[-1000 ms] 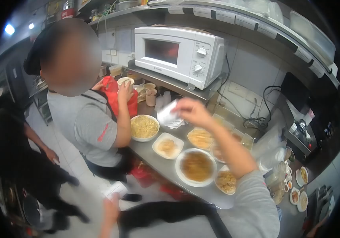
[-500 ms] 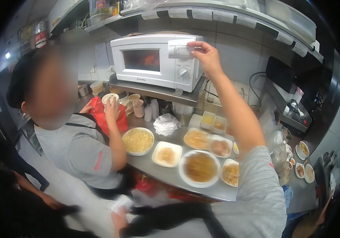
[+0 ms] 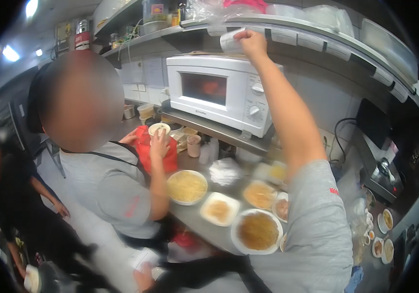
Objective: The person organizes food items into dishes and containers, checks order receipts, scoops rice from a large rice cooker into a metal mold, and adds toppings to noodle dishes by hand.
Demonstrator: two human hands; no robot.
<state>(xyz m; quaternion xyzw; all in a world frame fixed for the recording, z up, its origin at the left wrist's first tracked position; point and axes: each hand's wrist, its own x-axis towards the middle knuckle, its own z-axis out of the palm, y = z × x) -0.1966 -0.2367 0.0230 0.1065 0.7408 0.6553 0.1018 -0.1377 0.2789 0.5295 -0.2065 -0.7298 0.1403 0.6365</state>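
My right hand (image 3: 253, 45) is raised above the white microwave (image 3: 236, 80), its fingers pinching a white paper slip (image 3: 229, 41). The slip is close to the front edge of the shelf (image 3: 312, 27), where other printed slips (image 3: 283, 36) hang in a row; whether it touches the edge I cannot tell. Low in front of my body, my left hand (image 3: 144, 278) is closed on another white paper slip (image 3: 143, 259), blurred. Bowls of food stand on the counter below my right arm, among them a large white bowl of brown food (image 3: 257, 232).
At my left a co-worker holds a small cup (image 3: 159, 130) over a red bag (image 3: 146, 151). Another person (image 3: 28, 190) in black stands further left. A pile of crumpled white paper (image 3: 225, 172) lies on the counter. More bowls (image 3: 385, 220) stand far right.
My right hand has carried its slip up from the microwave's front to the shelf edge. The view has shifted, showing more of the shelf. My left hand still holds its slip.
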